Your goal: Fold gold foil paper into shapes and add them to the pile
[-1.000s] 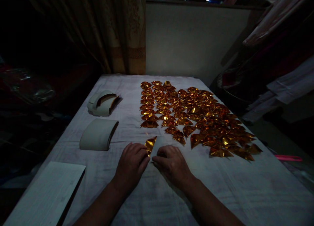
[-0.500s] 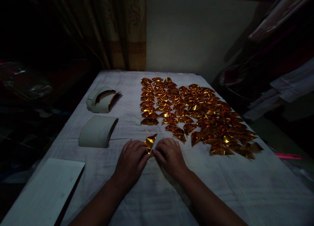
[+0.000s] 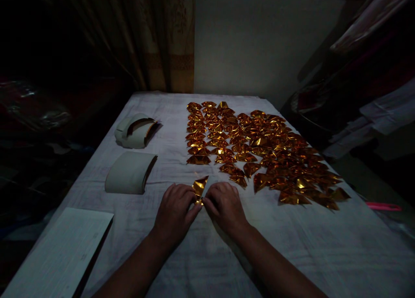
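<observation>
Between my two hands is a small piece of shiny gold foil paper [image 3: 200,185], partly folded, with one pointed flap standing up. My left hand [image 3: 177,207] is closed on its left side, thumb and fingers pinching the near edge. From the right, my right hand [image 3: 225,205] pinches the near corner of the same piece, fingers curled in. The fingers hide much of the lower part. Just beyond, many folded gold foil paper pieces [image 3: 223,136] lie in rows, with a denser heap [image 3: 292,160] to the right.
Left of my hands sit a curved stack of pale sheets [image 3: 129,172] and a second curved stack [image 3: 138,131] behind it. A flat pale board or box [image 3: 61,255] lies at the near left. A white cloth [image 3: 168,129] covers the table; a pink handle [image 3: 384,206] juts past its right edge.
My left thumb has shifted slightly right along the near edge of the foil, toward my right fingertips. The view has moved a little; the other things stay in place.
</observation>
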The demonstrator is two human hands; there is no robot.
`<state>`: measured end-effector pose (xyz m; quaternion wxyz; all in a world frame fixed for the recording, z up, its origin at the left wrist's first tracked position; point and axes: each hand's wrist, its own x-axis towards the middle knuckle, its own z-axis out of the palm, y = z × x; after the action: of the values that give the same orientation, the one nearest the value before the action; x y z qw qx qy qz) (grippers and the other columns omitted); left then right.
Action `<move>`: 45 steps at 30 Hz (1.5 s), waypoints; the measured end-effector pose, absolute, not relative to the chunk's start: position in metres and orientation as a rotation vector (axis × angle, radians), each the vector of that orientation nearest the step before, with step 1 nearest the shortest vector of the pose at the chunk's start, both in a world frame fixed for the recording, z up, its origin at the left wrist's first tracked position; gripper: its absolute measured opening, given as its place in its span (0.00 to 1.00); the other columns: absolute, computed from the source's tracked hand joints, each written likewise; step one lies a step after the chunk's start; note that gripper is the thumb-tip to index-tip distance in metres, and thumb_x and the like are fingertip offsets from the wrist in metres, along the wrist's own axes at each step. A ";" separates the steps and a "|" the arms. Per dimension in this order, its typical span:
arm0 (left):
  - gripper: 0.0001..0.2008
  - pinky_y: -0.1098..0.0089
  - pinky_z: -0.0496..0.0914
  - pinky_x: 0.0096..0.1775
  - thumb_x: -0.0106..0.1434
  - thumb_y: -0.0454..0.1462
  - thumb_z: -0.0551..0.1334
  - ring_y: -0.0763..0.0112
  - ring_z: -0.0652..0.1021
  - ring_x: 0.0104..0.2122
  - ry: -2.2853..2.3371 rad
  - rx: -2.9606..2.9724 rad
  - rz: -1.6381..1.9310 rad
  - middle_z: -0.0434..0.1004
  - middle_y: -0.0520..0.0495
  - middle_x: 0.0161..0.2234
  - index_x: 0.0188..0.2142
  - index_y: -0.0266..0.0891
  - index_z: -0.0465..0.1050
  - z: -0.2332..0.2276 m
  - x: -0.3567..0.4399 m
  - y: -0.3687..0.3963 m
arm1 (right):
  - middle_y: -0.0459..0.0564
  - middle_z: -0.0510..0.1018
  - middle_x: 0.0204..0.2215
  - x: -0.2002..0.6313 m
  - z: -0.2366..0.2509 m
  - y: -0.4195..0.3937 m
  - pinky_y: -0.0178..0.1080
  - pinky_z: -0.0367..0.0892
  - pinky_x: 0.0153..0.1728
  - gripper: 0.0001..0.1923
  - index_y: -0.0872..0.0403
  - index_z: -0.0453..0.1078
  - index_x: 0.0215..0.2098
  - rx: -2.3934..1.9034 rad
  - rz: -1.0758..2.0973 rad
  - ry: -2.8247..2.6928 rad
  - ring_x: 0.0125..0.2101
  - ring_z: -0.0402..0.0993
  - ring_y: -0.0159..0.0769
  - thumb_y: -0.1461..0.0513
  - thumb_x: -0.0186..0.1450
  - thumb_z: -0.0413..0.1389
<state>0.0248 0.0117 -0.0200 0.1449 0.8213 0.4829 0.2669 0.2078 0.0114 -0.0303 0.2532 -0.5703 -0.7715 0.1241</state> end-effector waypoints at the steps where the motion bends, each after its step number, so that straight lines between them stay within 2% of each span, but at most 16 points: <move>1: 0.03 0.53 0.65 0.55 0.65 0.37 0.63 0.61 0.75 0.45 1.394 2.362 0.770 0.78 0.47 0.41 0.35 0.43 0.71 -0.020 0.025 0.012 | 0.46 0.75 0.33 0.207 -0.030 0.012 0.42 0.55 0.40 0.07 0.51 0.70 0.30 -1.560 0.343 -2.095 0.38 0.67 0.40 0.62 0.65 0.62; 8: 0.03 0.52 0.63 0.56 0.64 0.37 0.64 0.61 0.74 0.46 1.415 2.333 0.779 0.77 0.48 0.42 0.34 0.43 0.70 -0.022 0.026 0.011 | 0.46 0.74 0.32 0.209 -0.030 0.014 0.41 0.55 0.40 0.08 0.51 0.68 0.31 -1.558 0.343 -2.090 0.38 0.68 0.40 0.59 0.65 0.62; 15: 0.04 0.54 0.63 0.55 0.63 0.35 0.65 0.61 0.74 0.46 1.413 2.325 0.775 0.77 0.48 0.42 0.34 0.43 0.69 -0.020 0.027 0.011 | 0.46 0.75 0.33 0.223 -0.035 0.016 0.40 0.57 0.41 0.05 0.50 0.70 0.33 -1.561 0.342 -2.085 0.39 0.68 0.40 0.65 0.65 0.61; 18: 0.04 0.55 0.65 0.53 0.63 0.36 0.64 0.61 0.74 0.45 1.412 2.339 0.780 0.77 0.48 0.42 0.33 0.43 0.70 -0.020 0.027 0.012 | 0.47 0.75 0.34 0.219 -0.034 0.014 0.41 0.56 0.40 0.04 0.50 0.70 0.34 -1.586 0.270 -2.113 0.39 0.67 0.41 0.61 0.66 0.61; 23: 0.05 0.56 0.65 0.52 0.65 0.38 0.64 0.61 0.74 0.45 1.394 2.336 0.795 0.77 0.48 0.41 0.33 0.43 0.69 -0.020 0.026 0.013 | 0.48 0.74 0.34 0.209 -0.032 0.012 0.42 0.56 0.40 0.11 0.51 0.70 0.33 -1.597 0.213 -2.110 0.39 0.67 0.42 0.54 0.64 0.64; 28: 0.05 0.56 0.66 0.50 0.64 0.36 0.64 0.62 0.74 0.44 1.386 2.321 0.795 0.77 0.49 0.40 0.33 0.43 0.69 -0.021 0.026 0.013 | 0.48 0.75 0.34 0.218 -0.036 0.014 0.42 0.59 0.40 0.04 0.50 0.69 0.33 -1.563 0.260 -2.070 0.39 0.68 0.41 0.62 0.67 0.59; 30: 0.04 0.56 0.66 0.51 0.63 0.35 0.64 0.61 0.74 0.45 1.386 2.328 0.780 0.77 0.49 0.41 0.33 0.43 0.69 -0.020 0.025 0.014 | 0.50 0.75 0.38 0.222 -0.039 0.015 0.42 0.62 0.42 0.03 0.50 0.70 0.36 -1.545 0.252 -2.043 0.41 0.70 0.42 0.65 0.66 0.57; 33: 0.02 0.55 0.66 0.51 0.63 0.35 0.64 0.61 0.74 0.46 1.375 2.337 0.739 0.78 0.48 0.43 0.35 0.43 0.72 -0.017 0.021 0.015 | 0.56 0.74 0.48 0.226 -0.042 0.019 0.45 0.65 0.48 0.09 0.52 0.71 0.45 -1.538 0.180 -1.987 0.49 0.70 0.45 0.66 0.67 0.54; 35: 0.02 0.54 0.66 0.52 0.64 0.34 0.64 0.60 0.75 0.47 1.355 2.349 0.690 0.79 0.48 0.45 0.36 0.44 0.74 -0.014 0.017 0.017 | 0.59 0.73 0.52 0.227 -0.041 0.023 0.46 0.67 0.48 0.13 0.54 0.70 0.49 -1.587 0.153 -1.951 0.50 0.71 0.46 0.67 0.67 0.52; 40: 0.08 0.44 0.58 0.60 0.66 0.33 0.62 0.57 0.72 0.55 1.300 2.413 0.557 0.79 0.52 0.51 0.41 0.48 0.76 -0.014 0.000 0.024 | 0.54 0.78 0.48 0.228 -0.035 0.026 0.43 0.69 0.45 0.25 0.52 0.70 0.51 -1.673 0.310 -1.982 0.48 0.74 0.44 0.74 0.58 0.50; 45: 0.09 0.45 0.57 0.61 0.66 0.32 0.62 0.56 0.67 0.60 1.272 2.514 0.565 0.73 0.49 0.58 0.43 0.48 0.76 -0.014 -0.010 0.030 | 0.51 0.79 0.47 0.233 -0.035 0.022 0.43 0.68 0.48 0.32 0.51 0.69 0.54 -1.588 0.429 -2.007 0.47 0.74 0.41 0.75 0.54 0.49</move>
<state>-0.0098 0.0299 -0.0141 0.1338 0.8670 0.4387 0.1948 0.2334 0.0216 -0.0350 0.2701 -0.5892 -0.7447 0.1591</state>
